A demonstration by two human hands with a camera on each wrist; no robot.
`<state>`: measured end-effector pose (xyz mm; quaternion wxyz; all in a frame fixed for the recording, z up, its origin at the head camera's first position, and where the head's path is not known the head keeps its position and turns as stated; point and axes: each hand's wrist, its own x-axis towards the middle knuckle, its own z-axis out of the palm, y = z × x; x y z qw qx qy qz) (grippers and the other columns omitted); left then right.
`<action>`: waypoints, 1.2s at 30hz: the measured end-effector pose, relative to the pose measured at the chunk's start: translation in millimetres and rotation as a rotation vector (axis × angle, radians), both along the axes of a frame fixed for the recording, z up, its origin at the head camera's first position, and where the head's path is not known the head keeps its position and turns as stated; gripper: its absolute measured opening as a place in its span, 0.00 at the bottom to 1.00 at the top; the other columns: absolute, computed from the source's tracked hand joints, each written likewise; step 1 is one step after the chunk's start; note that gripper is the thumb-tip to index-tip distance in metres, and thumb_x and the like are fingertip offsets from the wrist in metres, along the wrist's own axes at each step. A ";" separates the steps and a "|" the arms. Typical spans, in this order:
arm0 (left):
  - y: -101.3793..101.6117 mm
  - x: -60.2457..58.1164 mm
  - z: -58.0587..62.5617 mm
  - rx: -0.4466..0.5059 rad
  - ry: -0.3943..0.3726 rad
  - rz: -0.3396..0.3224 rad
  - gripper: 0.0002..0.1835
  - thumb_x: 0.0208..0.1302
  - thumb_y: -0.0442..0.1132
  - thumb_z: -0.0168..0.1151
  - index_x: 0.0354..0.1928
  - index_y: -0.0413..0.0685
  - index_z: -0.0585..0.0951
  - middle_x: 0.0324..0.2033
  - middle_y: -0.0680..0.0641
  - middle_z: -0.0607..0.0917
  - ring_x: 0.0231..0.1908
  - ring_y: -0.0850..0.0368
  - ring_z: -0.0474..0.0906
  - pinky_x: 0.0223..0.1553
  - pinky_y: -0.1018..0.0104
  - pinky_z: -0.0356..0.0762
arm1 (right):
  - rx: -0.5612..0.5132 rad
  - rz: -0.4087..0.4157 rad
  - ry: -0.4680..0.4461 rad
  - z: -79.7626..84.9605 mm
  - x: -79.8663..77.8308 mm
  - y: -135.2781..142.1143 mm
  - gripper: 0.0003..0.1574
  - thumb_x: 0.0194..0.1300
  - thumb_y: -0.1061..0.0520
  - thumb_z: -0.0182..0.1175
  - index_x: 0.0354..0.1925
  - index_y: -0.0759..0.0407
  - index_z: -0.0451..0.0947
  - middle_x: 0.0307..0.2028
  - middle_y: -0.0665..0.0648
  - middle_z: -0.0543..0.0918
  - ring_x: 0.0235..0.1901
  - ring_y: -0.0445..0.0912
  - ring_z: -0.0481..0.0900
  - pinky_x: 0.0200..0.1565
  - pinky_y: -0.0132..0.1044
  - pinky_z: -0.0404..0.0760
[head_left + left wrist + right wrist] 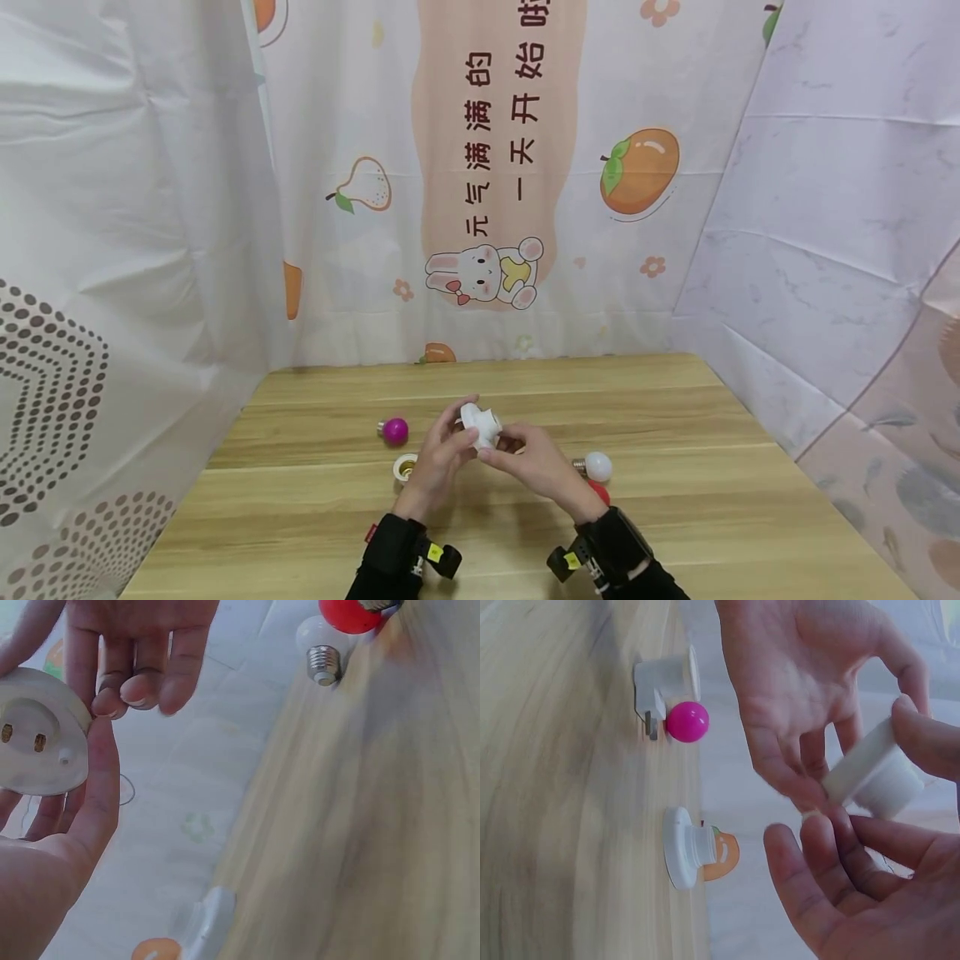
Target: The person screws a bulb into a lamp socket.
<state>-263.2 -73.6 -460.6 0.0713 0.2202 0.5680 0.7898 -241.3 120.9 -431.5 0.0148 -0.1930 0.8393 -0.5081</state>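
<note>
Head view: gripping a white lamp holder (482,423) between thumb and fingers of the left hand (437,457) and pinching it with the right hand (540,462), above a wooden table (285,508), with a second lamp holder (403,468) just beside the left hand, a magenta bulb (395,431) beyond, and a white bulb (598,465) and red bulb (601,492) close together near the right hand.

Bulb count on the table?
3: a purple bulb left of the left hand, a white bulb right of the right hand, and a partly hidden red bulb beside it. More may be hidden.
</note>
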 end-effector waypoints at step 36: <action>-3.7 -7.8 8.4 -0.052 0.048 0.037 0.33 0.69 0.37 0.56 0.74 0.34 0.62 0.54 0.41 0.72 0.51 0.52 0.73 0.48 0.64 0.79 | 0.368 -0.091 0.138 14.0 -16.3 103.2 0.19 0.68 0.61 0.64 0.56 0.68 0.81 0.55 0.68 0.81 0.56 0.68 0.76 0.56 0.62 0.75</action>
